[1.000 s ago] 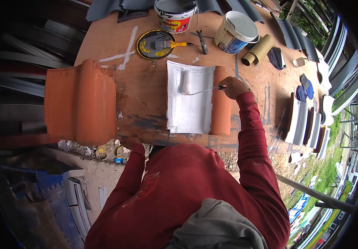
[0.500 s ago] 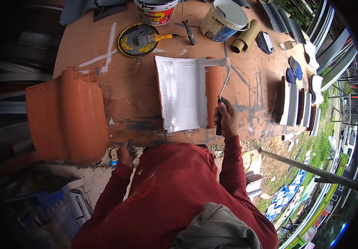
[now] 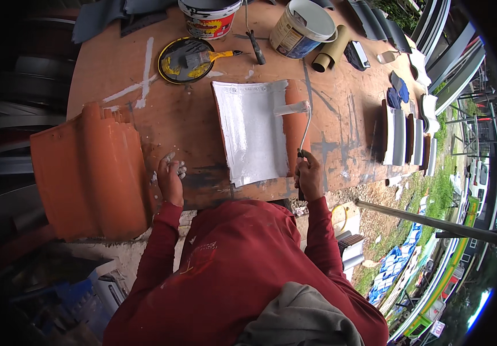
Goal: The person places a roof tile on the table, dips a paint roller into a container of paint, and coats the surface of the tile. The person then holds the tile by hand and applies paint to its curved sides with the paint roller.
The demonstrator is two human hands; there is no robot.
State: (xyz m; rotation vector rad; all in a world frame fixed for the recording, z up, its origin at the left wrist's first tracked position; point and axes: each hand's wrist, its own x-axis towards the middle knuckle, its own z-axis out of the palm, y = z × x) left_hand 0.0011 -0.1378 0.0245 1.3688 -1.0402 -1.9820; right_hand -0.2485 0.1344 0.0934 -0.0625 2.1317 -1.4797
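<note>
My right hand (image 3: 310,177) is wrapped round the dark handle of a small paint roller (image 3: 292,108). The roller's head lies across the right edge of the white paint on a curved roof tile (image 3: 254,132). Glossy wet white covers most of this tile, while a strip of bare orange clay shows along its right side. My left hand (image 3: 170,177) is over the table's front edge, between the painted tile and a stack of orange roof tiles (image 3: 90,173). Its fingers are loosely bent and apart, with nothing seen in them.
On the wooden table (image 3: 202,127), a flat brush (image 3: 211,56) rests on a paint-smeared lid (image 3: 170,72). Behind are a paint bucket (image 3: 211,26), another roller (image 3: 255,47), a white bucket (image 3: 303,34) and a brown tube (image 3: 330,52). White-painted tiles (image 3: 395,137) stand at the right.
The roller has come down along the painted tile toward me, my right hand with it. My left hand has risen from below the table edge to above the tabletop.
</note>
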